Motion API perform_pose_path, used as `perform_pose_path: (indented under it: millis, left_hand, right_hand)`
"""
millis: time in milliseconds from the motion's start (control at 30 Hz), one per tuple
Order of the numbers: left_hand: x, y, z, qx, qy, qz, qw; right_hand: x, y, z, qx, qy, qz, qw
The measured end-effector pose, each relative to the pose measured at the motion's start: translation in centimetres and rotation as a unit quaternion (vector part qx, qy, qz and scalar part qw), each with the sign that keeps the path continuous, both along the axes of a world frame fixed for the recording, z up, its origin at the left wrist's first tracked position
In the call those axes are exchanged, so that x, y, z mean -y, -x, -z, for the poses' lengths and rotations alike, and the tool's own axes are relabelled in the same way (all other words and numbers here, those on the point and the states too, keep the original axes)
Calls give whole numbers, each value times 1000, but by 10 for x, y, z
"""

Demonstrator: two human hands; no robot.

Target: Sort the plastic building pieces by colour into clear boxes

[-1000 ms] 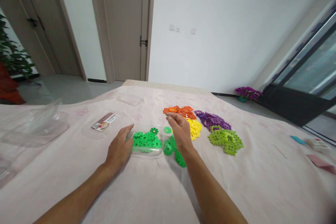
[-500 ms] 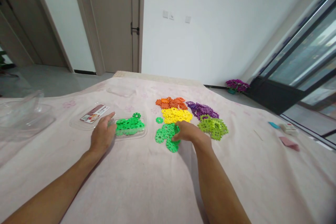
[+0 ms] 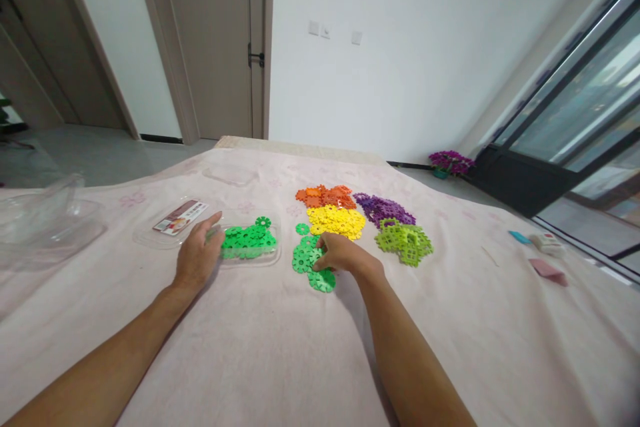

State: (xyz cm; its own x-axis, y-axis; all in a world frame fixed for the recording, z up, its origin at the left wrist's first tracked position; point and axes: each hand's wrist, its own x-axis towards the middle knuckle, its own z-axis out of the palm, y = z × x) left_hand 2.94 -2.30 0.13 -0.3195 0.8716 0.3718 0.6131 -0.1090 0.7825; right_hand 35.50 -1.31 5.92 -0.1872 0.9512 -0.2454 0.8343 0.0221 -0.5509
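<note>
My left hand is closed on the left end of a clear plastic container. Inside the container lies a heap of green snowflake discs, one of them at the far right rim. To the right of it, my right hand has its fingers curled on a small pile of loose green snowflake discs on the cloth; the fingertips partly hide them. A single green disc lies just behind that pile.
Beyond my right hand are piles of yellow pieces, orange pieces, purple pieces and lime pieces. A labelled clear lid and more clear containers lie left. A pink cloth is at right.
My right hand has shifted a little left over the green pile, and the discs under it have moved left. My left hand has stayed almost still at the container.
</note>
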Motion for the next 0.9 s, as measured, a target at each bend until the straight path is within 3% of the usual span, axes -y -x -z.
perform_pose_path:
  millis: [300,533,767,900]
  left_hand:
    - [0,-7,-2,100,-2,66,993]
    - [0,-8,-6,87,10,73,993]
    - [0,-7,-6,75,12,76,994]
    - [1,-8,-8,63,5,81,995]
  right_hand:
    - [-9,-5,-1,-132,87,-37,987]
    - [-14,-1,-2,-288,-13,32,957]
    - [-6,45,0,-462,-44,99,880]
    - [-6,65,12,-432,-106,76,893]
